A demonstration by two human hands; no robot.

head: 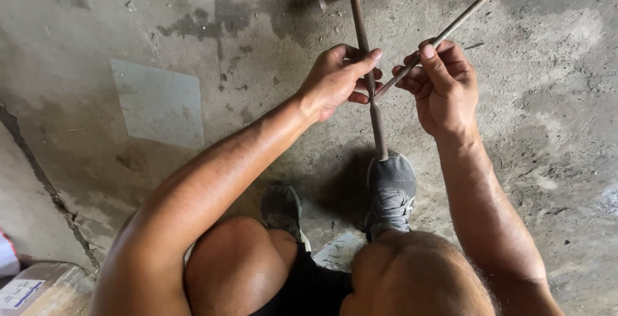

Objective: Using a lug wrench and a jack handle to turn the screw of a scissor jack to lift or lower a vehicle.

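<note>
Floor: a rough, stained concrete floor [547,129] is seen across pretty much the whole view, with dark blotches and bits of grit scattered about.

Pale patch: a lighter square patch [158,100] is set into the floor off to the left, well apart from the hands.

Box: the corner of a cardboard box [45,290] is caught at the bottom left edge, only partly in view.

Shoes: two grey shoes are planted on the floor below the hands, the left shoe [281,208] and the right shoe [391,190]. The lower end of the bent bar is seen right at the toe of the right one.

Bent bar: a rusty metal bar with a hooked top [378,129] is held roughly upright, its bend pointing left at the top.

Thin rod: a long straight rod [476,8] is run diagonally from the top right corner down to the bent bar, and the two are met between the hands.

Left hand: the left hand [335,81] is wrapped around the bent bar, fingers closed on it, thumb laid along the top.

Right hand: the right hand [444,87] is closed around the thin rod near its lower end, thumb pressed on top.
</note>
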